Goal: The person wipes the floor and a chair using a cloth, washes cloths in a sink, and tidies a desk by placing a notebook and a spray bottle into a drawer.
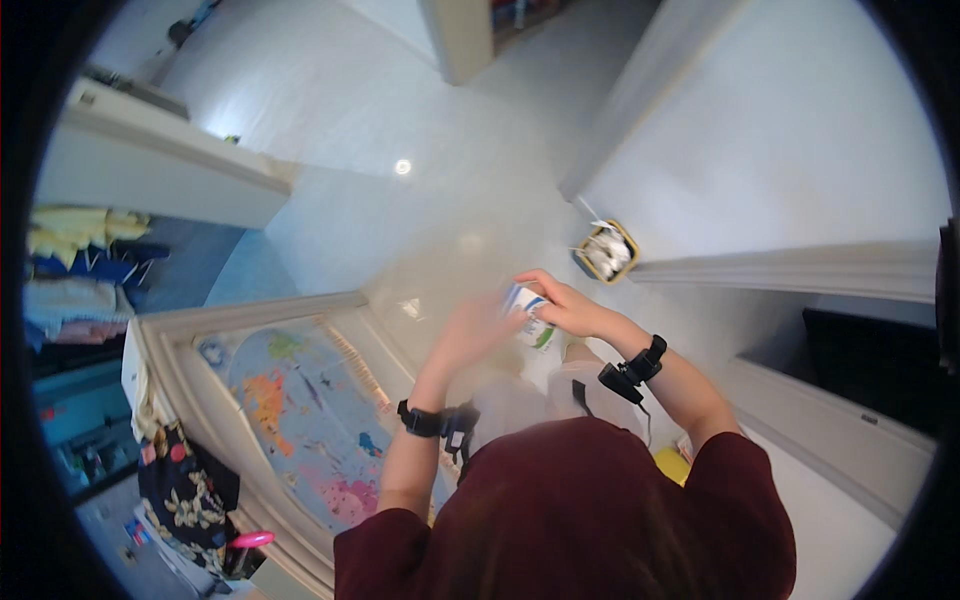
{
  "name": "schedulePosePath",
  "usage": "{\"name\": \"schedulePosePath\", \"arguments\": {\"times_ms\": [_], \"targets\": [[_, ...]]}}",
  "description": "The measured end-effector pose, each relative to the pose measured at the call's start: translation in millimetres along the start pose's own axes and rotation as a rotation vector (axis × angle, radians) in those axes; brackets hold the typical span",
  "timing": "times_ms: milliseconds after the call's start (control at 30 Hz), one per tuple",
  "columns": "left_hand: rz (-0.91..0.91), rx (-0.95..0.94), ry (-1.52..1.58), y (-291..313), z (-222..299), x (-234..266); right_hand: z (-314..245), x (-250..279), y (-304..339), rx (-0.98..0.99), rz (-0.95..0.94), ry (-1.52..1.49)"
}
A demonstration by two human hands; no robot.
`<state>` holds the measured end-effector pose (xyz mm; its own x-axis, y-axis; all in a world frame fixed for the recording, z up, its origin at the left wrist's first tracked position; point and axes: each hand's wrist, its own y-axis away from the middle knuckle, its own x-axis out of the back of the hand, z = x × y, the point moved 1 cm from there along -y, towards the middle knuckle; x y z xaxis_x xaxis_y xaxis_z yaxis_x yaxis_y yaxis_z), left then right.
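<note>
A small white packet with blue and green print is held in front of my body. My right hand has its fingers and thumb closed around the packet's right side. Just left of the packet is my left hand, smeared by motion. I cannot make out its fingers or whether they touch the packet. Black straps with small devices sit on both my wrists.
A small bin with a yellow rim and white contents stands by the wall ahead to the right. A door with a colourful map lies close on my left. Clothes and a pink object hang beyond it. Pale floor stretches ahead.
</note>
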<state>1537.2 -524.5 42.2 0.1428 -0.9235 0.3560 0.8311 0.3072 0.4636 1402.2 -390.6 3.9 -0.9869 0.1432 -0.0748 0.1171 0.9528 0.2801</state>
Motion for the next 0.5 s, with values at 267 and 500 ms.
{"name": "schedulePosePath", "arguments": {"times_ms": [267, 500], "targets": [[-0.025, 0.106, 0.277, -180.1, -109.2, -220.7, 207.1, 130.9, 132.7, -0.369, 0.653, -0.143], [0.067, 0.413, 0.534, -311.3, -152.3, -335.1, 341.8, 202.5, 134.3, -0.505, 1.033, -0.225]]}}
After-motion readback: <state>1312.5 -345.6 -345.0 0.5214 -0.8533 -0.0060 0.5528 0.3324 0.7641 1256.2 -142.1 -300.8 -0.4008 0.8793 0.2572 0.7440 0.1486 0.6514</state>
